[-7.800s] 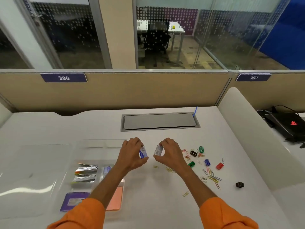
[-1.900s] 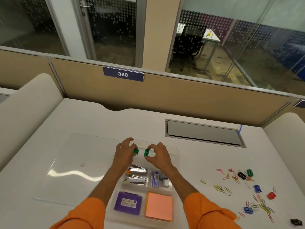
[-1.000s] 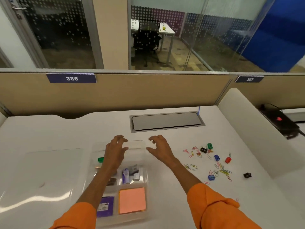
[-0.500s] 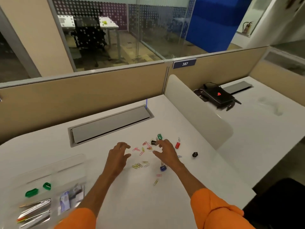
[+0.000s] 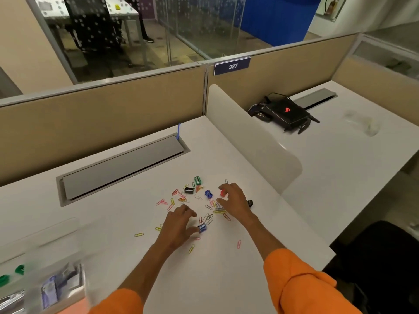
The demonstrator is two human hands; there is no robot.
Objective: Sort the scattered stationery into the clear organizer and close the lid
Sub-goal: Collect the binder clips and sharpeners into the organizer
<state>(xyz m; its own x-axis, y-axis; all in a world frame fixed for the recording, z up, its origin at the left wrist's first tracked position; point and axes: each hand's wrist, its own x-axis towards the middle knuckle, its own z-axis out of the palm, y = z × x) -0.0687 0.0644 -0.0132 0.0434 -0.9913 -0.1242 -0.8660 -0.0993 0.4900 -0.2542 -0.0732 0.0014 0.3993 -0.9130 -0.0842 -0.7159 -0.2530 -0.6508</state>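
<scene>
Loosely spread, empty: left hand (image 5: 179,225) hovered by blue sharpener (image 5: 202,228), right hand (image 5: 235,200) over red sharpener (image 5: 223,193) at 1 o'clock; flat-side pinch seemed best.

Many coloured paper clips (image 5: 181,198) lie scattered flat on the white desk (image 5: 215,279). Among them sit a green block (image 5: 197,180), a black block (image 5: 188,190), two blue blocks (image 5: 208,194) and a half-hidden red block (image 5: 223,193). The clear organizer (image 5: 82,277) stands at the near left edge, blurred, with green pieces (image 5: 20,269) inside.

Paper clips (image 5: 181,198) on desk (image 5: 136,177), organizer (image 5: 56,284) far left
</scene>
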